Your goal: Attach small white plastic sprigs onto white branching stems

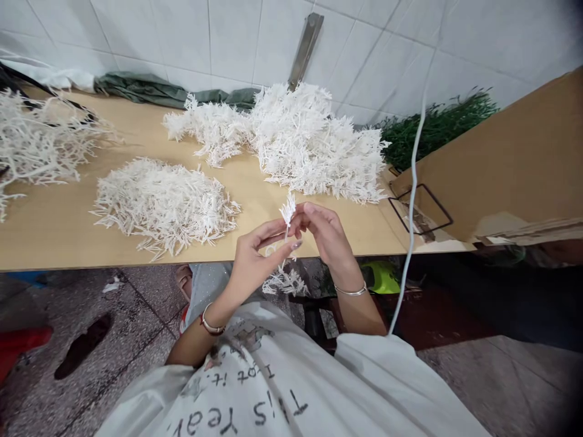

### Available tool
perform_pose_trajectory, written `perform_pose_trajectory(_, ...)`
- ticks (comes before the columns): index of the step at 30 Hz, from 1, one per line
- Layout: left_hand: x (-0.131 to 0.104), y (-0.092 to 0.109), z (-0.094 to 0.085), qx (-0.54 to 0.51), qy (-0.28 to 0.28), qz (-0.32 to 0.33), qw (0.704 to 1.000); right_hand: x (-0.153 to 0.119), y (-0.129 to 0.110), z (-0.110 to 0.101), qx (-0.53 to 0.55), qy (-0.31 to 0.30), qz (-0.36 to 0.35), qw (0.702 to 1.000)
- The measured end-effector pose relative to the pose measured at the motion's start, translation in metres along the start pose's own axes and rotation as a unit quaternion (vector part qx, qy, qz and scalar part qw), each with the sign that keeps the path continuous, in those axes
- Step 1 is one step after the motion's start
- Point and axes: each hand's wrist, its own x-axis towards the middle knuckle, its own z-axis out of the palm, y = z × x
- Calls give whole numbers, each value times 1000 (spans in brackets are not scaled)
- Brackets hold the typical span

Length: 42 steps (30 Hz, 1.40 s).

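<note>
A small white artificial sprig (288,209) stands upright between my hands, just above the table's front edge. My left hand (255,252) pinches its thin stem between thumb and fingers. From the other side, my right hand (328,233) has its fingers curled closed against the sprig; the exact contact of its fingertips is partly hidden. Below my hands, more white branched pieces (286,281) lie lower down, near my lap. Nearest on the left is a low heap of white sprigs (164,203), and beyond my hands rises a larger white pile (314,142).
The tan tabletop (255,182) runs along a tiled wall. Bare white branches (40,136) lie at far left. Green artificial foliage (437,124) sits behind a cardboard box (510,158) on the right. A white cable (415,164) hangs down beside my right arm.
</note>
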Motion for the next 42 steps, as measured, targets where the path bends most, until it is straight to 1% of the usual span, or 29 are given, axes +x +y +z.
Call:
perform_pose_trajectory(3, 6, -6, -4, -53, 48, -22, 997, -3, 1, 5, -19, -22, -1, 1000)
perform_pose_trajectory(5, 10, -9, -8, -93, 62, -41, 993, -2, 0, 8, -54, 3, -28, 998)
perform_pose_trajectory(7, 14, -13, -13, -141, 70, -63, 986, 2, -3, 8, -92, 52, -83, 991)
perform_pose_trajectory(8, 16, -14, -15, -163, 80, -70, 981, 6, -5, 7, -110, 65, -109, 986)
perform_pose_trajectory(9, 18, -16, -17, -182, 94, -74, 976, 11, -6, 5, -127, 62, -128, 982)
perform_pose_trajectory(10, 20, -18, -18, -195, 113, -74, 972, 17, -7, 3, -144, 38, -137, 979)
perform_pose_trajectory(11, 21, -19, -19, -202, 134, -69, 968, 23, -7, 2, -162, -3, -136, 977)
perform_pose_trajectory(13, 24, -24, -21, -195, 168, -45, 965, 34, -3, 1, -189, -105, -116, 970)
perform_pose_trajectory(15, 25, -29, -23, -169, 186, -13, 968, 44, 6, 4, -185, -187, -98, 960)
perform_pose_trajectory(16, 26, -31, -24, -156, 189, 0, 970, 47, 12, 6, -169, -215, -91, 958)
perform_pose_trajectory(18, 26, -36, -28, -140, 184, 10, 973, 51, 25, 11, -122, -252, -78, 957)
perform_pose_trajectory(21, 23, -42, -35, -132, 162, 9, 978, 54, 44, 14, -54, -279, -57, 957)
perform_pose_trajectory(23, 20, -45, -38, -124, 167, 1, 978, 53, 54, 14, -31, -284, -38, 957)
perform_pose_trajectory(25, 16, -48, -37, -104, 197, 0, 975, 50, 61, 14, -20, -291, -25, 956)
perform_pose_trajectory(27, 13, -50, -33, -76, 228, 18, 971, 46, 65, 14, -22, -300, -30, 953)
perform_pose_trajectory(29, 10, -52, -29, -54, 244, 46, 967, 42, 67, 16, -45, -303, -57, 950)
perform_pose_trajectory(32, 10, -53, -24, -41, 280, 64, 957, 40, 67, 19, -87, -282, -92, 951)
perform_pose_trajectory(34, 11, -53, -23, -62, 306, 51, 948, 41, 68, 20, -77, -284, -72, 953)
perform_pose_trajectory(35, 12, -53, -24, -90, 304, 29, 948, 42, 68, 20, -56, -293, -47, 953)
perform_pose_trajectory(36, 12, -52, -25, -122, 289, 0, 950, 44, 67, 20, -26, -307, -18, 951)
perform_pose_trajectory(38, 13, -49, -28, -171, 236, -55, 955, 47, 65, 20, 52, -344, 38, 937)
perform_pose_trajectory(40, 12, -47, -31, -163, 194, -78, 964, 50, 62, 20, 124, -378, 84, 914)
perform_pose_trajectory(42, 10, -44, -33, -123, 185, -71, 972, 53, 59, 21, 175, -403, 122, 890)
